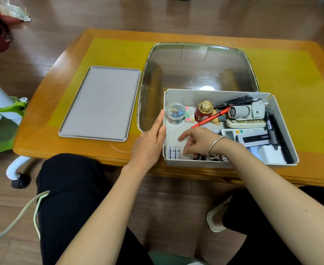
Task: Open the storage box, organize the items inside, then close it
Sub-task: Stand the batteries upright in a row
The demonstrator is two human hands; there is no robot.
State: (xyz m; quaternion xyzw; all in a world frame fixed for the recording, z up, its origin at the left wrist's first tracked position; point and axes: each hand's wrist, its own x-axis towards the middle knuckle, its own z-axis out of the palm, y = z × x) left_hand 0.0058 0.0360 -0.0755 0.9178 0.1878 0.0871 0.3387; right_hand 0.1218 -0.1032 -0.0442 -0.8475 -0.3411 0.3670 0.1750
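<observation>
The white storage box (pixel 283 119) stands open at the table's near edge, and its grey lid (pixel 101 104) lies flat to the left. Inside are a clear jar of clips (pixel 175 113), a red jar with a gold top (pixel 203 111), a red pen (pixel 211 118), a small grey fan (pixel 245 111), black pens (pixel 237 101), a black marker (pixel 271 129), a calculator (pixel 232 133) and three batteries (pixel 173 152). My left hand (pixel 149 142) rests flat against the box's left wall. My right hand (pixel 195 142) hovers inside over the bare floor beside the batteries, fingers loosely spread and holding nothing.
The wooden table (pixel 42 134) has a yellow mat (pixel 111 52) and a glass panel (pixel 197 66) behind the box. A green and white chair base (pixel 6 111) stands at the left. My knees are close under the table's front edge.
</observation>
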